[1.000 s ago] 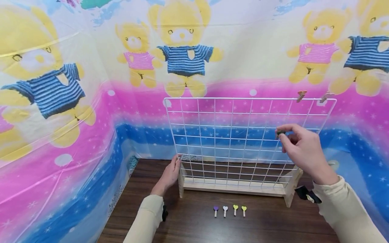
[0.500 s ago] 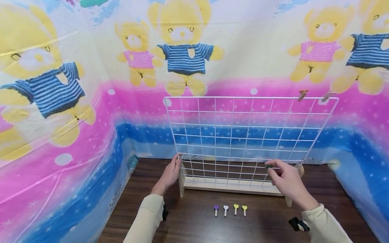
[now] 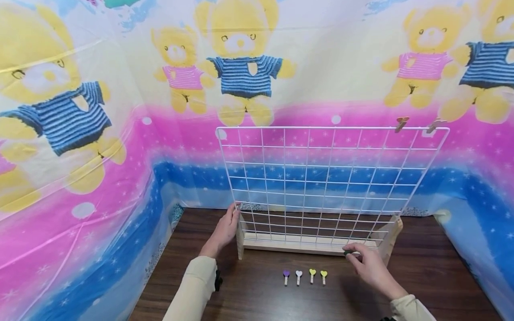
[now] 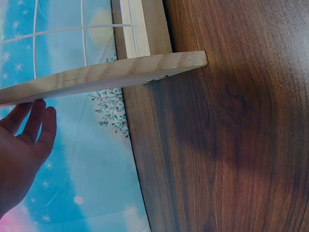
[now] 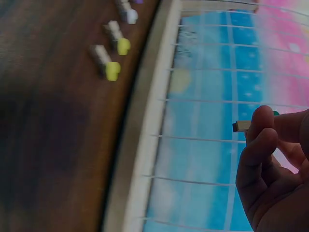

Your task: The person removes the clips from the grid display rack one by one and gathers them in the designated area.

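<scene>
Low at the right front of the white wire grid (image 3: 305, 183), my right hand (image 3: 371, 267) pinches a small wooden clothespin (image 5: 241, 126) between thumb and fingers. A bit of green shows behind the fingertips in the right wrist view; the rest of the clothespin is hidden. My left hand (image 3: 224, 229) touches the outer face of the rack's left wooden side (image 4: 106, 75) with nearly straight fingers. Its thumb is out of the left wrist view. On the table, small heart clothespins lie in a row: purple (image 3: 286, 277), white (image 3: 299, 277) and two yellow ones (image 3: 312, 275).
Two clothespins, one with an orange-brown heart (image 3: 401, 124) and one greyish (image 3: 435, 125), sit on the grid's top wire at the right. A wooden base bar (image 3: 297, 246) joins the rack's sides. Behind the dark table (image 3: 241, 294) hangs a bear-print cloth (image 3: 329, 53).
My right hand has come down from the grid's upper right to near the base bar, still pinching the clothespin. My left hand has stayed at the rack's side.
</scene>
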Motion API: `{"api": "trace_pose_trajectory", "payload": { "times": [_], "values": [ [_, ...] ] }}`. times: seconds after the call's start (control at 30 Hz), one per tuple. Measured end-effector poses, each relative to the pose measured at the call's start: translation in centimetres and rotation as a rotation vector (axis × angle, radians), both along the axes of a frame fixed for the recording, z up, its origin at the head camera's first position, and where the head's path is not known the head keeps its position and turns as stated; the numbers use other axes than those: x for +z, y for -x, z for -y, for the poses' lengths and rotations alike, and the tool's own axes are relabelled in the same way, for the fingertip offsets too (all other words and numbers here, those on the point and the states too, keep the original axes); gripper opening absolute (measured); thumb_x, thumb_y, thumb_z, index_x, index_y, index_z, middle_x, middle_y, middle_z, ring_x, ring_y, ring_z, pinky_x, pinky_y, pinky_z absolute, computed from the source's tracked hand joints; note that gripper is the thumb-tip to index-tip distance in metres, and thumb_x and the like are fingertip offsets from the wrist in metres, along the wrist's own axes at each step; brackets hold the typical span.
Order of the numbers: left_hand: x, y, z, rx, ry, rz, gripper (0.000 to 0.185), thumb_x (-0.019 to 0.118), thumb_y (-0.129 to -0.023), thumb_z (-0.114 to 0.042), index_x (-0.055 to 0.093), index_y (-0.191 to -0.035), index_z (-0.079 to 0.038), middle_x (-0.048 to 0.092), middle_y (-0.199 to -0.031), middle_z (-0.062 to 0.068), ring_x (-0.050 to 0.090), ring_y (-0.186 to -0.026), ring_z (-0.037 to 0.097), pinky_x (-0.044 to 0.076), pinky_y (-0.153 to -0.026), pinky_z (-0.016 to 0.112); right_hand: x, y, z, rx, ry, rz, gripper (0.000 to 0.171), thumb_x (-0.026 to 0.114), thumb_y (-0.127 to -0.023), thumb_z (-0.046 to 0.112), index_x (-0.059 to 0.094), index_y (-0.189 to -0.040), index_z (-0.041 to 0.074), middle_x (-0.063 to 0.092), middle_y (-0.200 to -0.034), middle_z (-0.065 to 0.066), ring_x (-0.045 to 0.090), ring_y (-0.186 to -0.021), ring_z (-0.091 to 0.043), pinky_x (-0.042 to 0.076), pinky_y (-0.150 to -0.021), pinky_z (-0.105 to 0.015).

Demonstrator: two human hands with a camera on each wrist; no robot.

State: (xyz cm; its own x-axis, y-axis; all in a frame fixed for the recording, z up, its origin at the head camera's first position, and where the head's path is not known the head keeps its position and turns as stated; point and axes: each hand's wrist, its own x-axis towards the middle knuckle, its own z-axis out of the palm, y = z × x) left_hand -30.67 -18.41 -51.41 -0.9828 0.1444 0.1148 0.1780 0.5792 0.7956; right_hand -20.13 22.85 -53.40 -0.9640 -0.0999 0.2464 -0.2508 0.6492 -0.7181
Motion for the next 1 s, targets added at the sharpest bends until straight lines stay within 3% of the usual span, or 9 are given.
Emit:
{"api": "trace_pose_trajectory", "payload": {
  "times": [0.4, 0.77, 1.0],
  "values": [
    [-0.1, 0.1, 0.1, -0.01, 0.001, -0.02, 0.046, 0.025, -0.104, -0.04, 0.03, -0.145, -0.019, 0.038, -0.075, 0.007, 0.035, -0.061, 0.02, 0.036, -0.061, 0.037, -5.3, 0.2, 0.3, -0.016, -0.018, 0.241, 0.014, 0.062, -0.087, 0.0, 0.064, -0.1, 0.003, 0.057, -0.072, 0.001, 0.052, -0.05, -0.011, 0.045, -0.046, -0.026],
    [-0.1, 0.1, 0.0, -0.009, 0.013, -0.03, 0.046, 0.026, -0.105, -0.039, 0.032, -0.145, -0.017, 0.038, -0.075, 0.006, 0.041, -0.067, 0.02, 0.037, -0.071, 0.04, -8.0, 0.3, 0.6, -0.028, -0.018, 0.296, 0.009, 0.062, -0.083, -0.003, 0.064, -0.088, 0.004, 0.055, -0.066, 0.002, 0.052, -0.049, -0.013, 0.042, -0.044, -0.026],
    [0.0, 0.0, -0.1, 0.001, 0.009, -0.014, 0.044, 0.026, -0.105, -0.037, 0.031, -0.145, -0.02, 0.037, -0.075, 0.006, 0.035, -0.061, 0.02, 0.036, -0.062, 0.037, -8.5, 0.6, 0.8, -0.041, -0.089, 0.277, 0.006, 0.065, -0.082, 0.001, 0.065, -0.085, 0.006, 0.053, -0.064, 0.004, 0.049, -0.051, -0.011, 0.039, -0.05, -0.025]
  ]
}}
